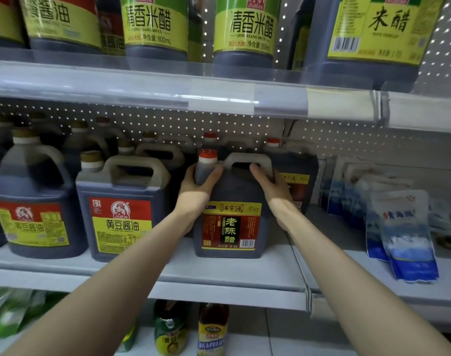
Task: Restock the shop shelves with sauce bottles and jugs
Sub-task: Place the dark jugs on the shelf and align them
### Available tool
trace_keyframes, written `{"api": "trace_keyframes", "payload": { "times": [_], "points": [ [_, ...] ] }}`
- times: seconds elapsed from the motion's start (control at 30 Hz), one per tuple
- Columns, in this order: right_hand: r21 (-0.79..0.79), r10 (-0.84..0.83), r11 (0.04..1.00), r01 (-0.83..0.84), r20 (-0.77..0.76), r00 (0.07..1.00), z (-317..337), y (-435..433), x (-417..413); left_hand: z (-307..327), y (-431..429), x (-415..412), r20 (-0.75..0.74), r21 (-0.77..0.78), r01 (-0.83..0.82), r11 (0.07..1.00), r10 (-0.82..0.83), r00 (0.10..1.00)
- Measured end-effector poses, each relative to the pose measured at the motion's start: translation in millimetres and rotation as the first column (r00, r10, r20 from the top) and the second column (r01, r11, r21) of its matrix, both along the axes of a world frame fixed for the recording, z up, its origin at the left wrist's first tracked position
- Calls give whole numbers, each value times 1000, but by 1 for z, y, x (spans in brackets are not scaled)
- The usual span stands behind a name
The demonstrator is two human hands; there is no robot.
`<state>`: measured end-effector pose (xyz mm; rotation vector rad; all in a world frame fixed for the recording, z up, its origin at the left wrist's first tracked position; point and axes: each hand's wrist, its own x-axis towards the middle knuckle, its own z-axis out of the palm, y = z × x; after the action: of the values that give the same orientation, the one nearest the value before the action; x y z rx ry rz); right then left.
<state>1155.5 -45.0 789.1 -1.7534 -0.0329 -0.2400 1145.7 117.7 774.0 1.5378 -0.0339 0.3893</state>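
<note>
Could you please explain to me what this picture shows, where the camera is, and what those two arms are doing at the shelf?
There is no machine here: the camera sits on a person's head, looking forward and down, so the two bare arms are their own. They face a shop shelf. The left hand grips the neck of a dark vinegar jug, just below its red cap, while the right hand hooks through the jug's handle. The jug stands on the shelf with its label facing out. To its left stand soy sauce jugs; to its right lie blue and white bags. Green-labelled bottles fill the shelf above.
</note>
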Motion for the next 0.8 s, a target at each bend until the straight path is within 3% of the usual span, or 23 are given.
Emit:
{"api": "trace_keyframes", "payload": {
  "times": [0.23, 0.8],
  "points": [
    [59, 31, 998, -20, -193, 981, -46, -2, -22, -46, -4, -22, -169, -114, 33, 993, -52, 984],
    [37, -77, 996, 82, -122, 990, -58, 13, 29, -61, 0, 38, -173, -116, -42, 992, 22, 985]
  ]
}}
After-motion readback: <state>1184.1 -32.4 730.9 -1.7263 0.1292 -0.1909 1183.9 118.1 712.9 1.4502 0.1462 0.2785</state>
